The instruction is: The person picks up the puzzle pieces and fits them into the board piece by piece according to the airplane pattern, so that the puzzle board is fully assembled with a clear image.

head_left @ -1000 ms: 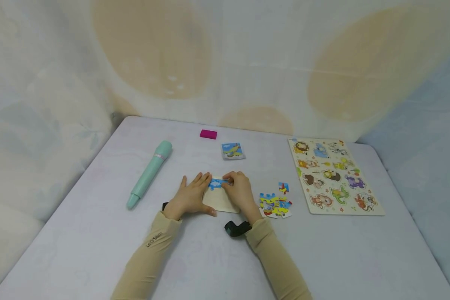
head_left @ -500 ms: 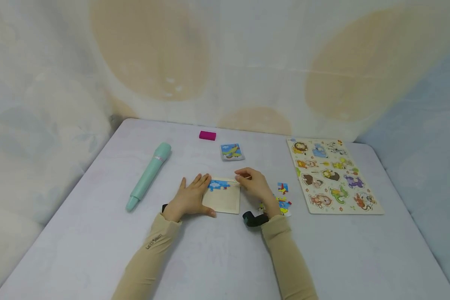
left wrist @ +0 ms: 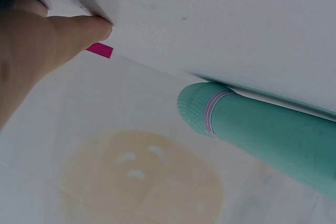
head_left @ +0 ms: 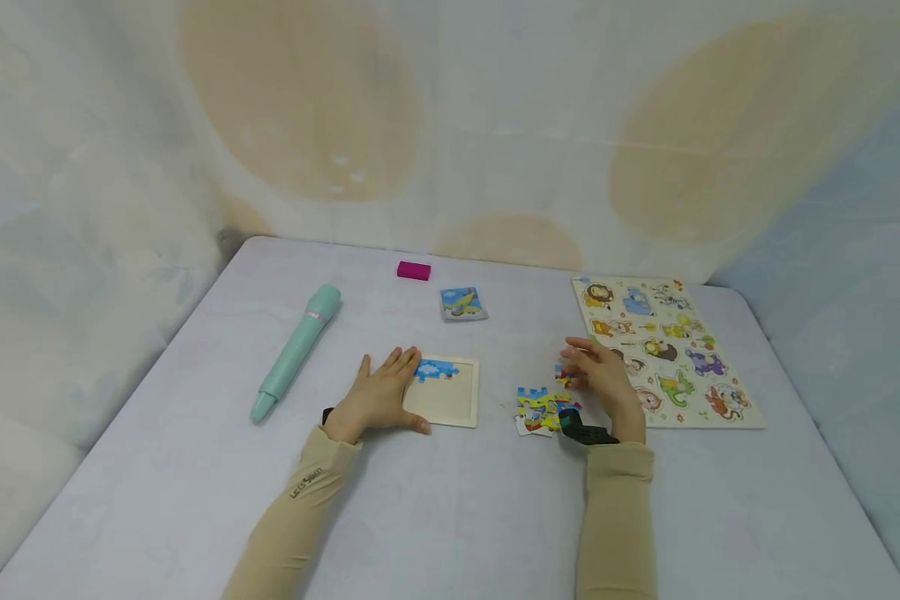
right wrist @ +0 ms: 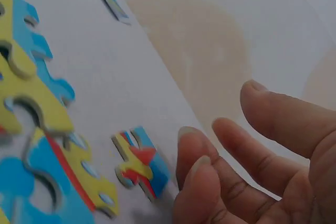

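Observation:
My left hand (head_left: 378, 396) lies flat with spread fingers along the left edge of a small wooden puzzle tray (head_left: 446, 407). A strip of blue-and-white puzzle pieces (head_left: 435, 370) sits along the tray's top. Over to the right, my right hand (head_left: 606, 379) hovers with loosely bent fingers beside a loose blue, yellow and red puzzle piece (right wrist: 140, 162). Thumb and fingers stand apart in the right wrist view, with nothing between them; the fingertips are close to the piece. A heap of other puzzle pieces (head_left: 536, 407) lies just left of this hand, partly behind its wrist camera.
A teal microphone-shaped object (head_left: 296, 354) lies left of the tray. Beyond the tray are a magenta block (head_left: 414, 271) and a small picture square (head_left: 462, 304) with a plane on it. A wooden animal puzzle board (head_left: 611, 308) lies at the right, partly under my right forearm.
My right hand has left the tray's top edge and moved right to the loose piece. More of the blue strip in the tray now shows. The left hand has stayed put.

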### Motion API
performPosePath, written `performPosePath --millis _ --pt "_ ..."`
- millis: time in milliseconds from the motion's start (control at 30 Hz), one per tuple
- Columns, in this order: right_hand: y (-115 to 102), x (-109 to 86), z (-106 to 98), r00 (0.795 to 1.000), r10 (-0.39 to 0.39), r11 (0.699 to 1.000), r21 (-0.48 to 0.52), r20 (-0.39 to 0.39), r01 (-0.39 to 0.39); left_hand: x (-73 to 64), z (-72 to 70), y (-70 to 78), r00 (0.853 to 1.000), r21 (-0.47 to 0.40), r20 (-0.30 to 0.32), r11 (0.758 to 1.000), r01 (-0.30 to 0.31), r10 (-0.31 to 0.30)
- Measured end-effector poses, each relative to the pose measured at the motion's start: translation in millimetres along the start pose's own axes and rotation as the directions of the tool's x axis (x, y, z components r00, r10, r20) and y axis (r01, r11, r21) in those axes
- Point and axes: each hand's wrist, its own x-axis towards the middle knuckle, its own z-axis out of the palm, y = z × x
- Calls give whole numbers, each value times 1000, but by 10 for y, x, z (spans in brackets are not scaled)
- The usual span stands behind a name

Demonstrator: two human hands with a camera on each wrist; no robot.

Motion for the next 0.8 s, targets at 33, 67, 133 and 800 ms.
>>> performPosePath --millis 33,67,133,800 --pt "11 -19 -46 1000 19 1000 0 0 -19 -2 -2 -2 1000 0 0 1000 1 -1" --pt "24 -32 -84 999 33 999 -4 1 -33 -4 -4 -3 1000 -2 -1 1000 3 -3" --pt "46 -51 -133 999 40 999 -36 20 -40 -7 -8 -5 1000 -2 1 1000 5 -5" --pt "-3 -21 23 996 -83 925 -371 20 84 -4 0 -1 1000 -2 -6 1000 1 -1"
